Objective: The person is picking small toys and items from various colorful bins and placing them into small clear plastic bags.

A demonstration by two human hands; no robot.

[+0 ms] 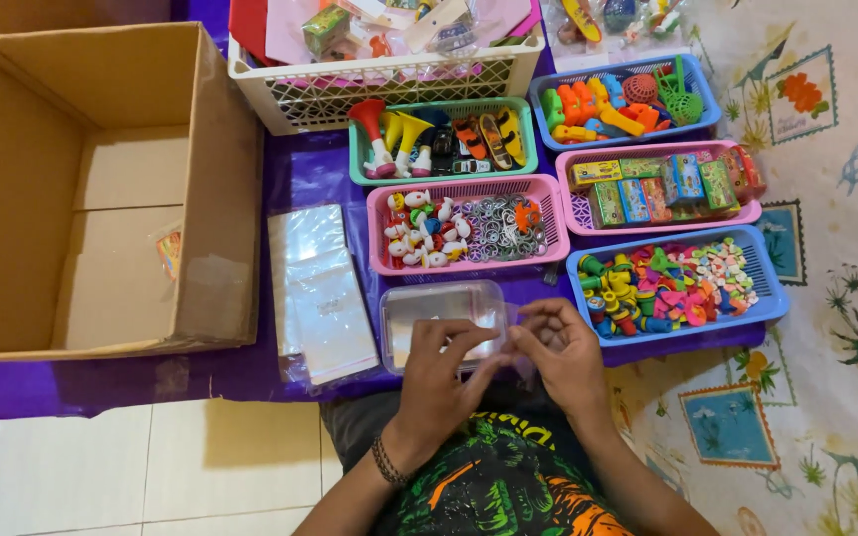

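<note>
My left hand (441, 375) and my right hand (560, 355) meet just above my lap, fingers pinching a small clear plastic bag (504, 342) between them. The bag is thin and nearly see-through, and I cannot tell what is inside it. Directly beyond my hands lies a clear plastic tray (439, 303) on the purple cloth (310, 169). A stack of clear plastic bags (318, 290) lies to the left of that tray.
A large open cardboard box (101, 189) stands at the left. Several small baskets of toys fill the middle and right: a pink one (469, 223), a blue one (672, 283), a green one (441, 139). A white crate (379, 84) sits behind.
</note>
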